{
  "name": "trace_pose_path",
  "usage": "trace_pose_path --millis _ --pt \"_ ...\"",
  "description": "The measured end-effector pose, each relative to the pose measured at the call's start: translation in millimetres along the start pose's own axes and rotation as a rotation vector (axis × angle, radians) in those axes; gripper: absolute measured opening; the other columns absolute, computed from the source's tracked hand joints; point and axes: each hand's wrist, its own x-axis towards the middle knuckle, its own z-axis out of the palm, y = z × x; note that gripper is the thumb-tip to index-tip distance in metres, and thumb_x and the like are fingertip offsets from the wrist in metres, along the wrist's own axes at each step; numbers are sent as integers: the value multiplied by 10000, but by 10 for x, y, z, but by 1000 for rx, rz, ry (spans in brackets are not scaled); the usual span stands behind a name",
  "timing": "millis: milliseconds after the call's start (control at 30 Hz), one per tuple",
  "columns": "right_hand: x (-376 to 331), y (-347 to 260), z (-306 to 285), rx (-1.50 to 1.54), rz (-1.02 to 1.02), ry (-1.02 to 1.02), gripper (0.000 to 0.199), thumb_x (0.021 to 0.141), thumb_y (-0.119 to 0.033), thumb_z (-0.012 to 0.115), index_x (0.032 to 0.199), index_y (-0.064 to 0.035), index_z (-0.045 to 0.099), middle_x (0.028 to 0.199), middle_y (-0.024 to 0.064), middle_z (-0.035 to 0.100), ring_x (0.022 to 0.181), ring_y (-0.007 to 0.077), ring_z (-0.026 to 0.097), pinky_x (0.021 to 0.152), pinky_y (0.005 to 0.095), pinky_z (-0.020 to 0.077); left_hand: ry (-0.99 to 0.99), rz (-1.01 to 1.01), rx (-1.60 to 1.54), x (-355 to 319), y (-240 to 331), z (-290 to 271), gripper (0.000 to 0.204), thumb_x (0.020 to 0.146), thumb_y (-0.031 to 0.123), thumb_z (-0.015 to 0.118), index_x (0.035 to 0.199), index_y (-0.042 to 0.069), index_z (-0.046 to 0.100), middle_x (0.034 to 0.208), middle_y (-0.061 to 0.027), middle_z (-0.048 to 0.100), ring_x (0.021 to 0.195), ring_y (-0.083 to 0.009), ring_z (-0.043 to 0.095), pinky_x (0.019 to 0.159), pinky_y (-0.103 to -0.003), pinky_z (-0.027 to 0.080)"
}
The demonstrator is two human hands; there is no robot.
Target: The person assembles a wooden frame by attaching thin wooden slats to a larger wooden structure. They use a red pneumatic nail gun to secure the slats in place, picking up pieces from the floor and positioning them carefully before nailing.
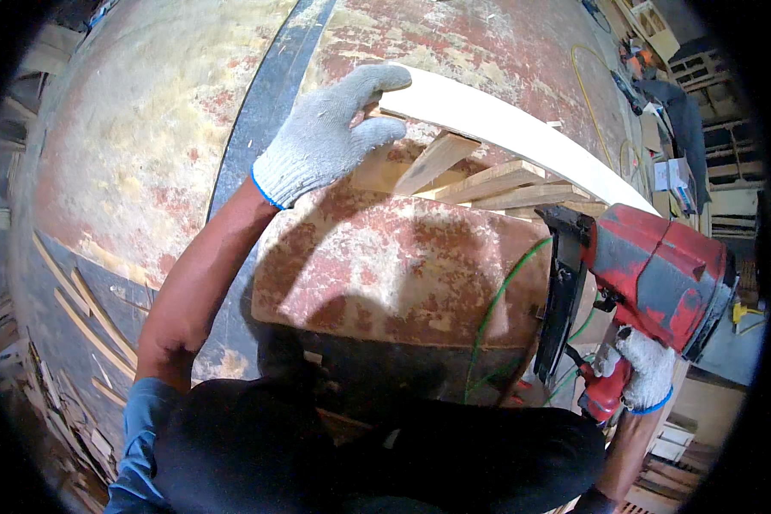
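Observation:
My left hand, in a grey knit glove with a blue cuff, rests its fingers on the near end of a long pale wooden board. The board lies across several short wooden slats that fan out beneath it. My right hand, also gloved, grips the handle of a red and black nail gun held to the right of the slats, its black magazine pointing down. A green hose runs from the gun across the worktop.
The slats sit on a worn red-and-cream painted board over a big stained worktop with a dark strip. Thin wood offcuts lie at the left. Shelves and clutter stand at the far right. My dark-clothed knees fill the bottom.

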Motion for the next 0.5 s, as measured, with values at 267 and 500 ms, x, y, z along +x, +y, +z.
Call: trace_pose_path --millis 267,500 --pt "78 -333 305 -15 -97 -54 344 846 -255 755 897 48 602 600 130 572 492 260 584 471 395 493 71 -108 -162 -117 89 75 484 855 145 789 1305 68 627 1251 -104 691 1130 -205 672 974 -339 540" --pt "383 -561 588 -528 -401 -309 157 862 -194 682 839 -39 662 689 86 648 628 244 645 644 366 522 106 -170 -245 -166 99 134 478 850 177 799 1283 59 636 1229 -98 696 1119 -198 669 964 -338 536"
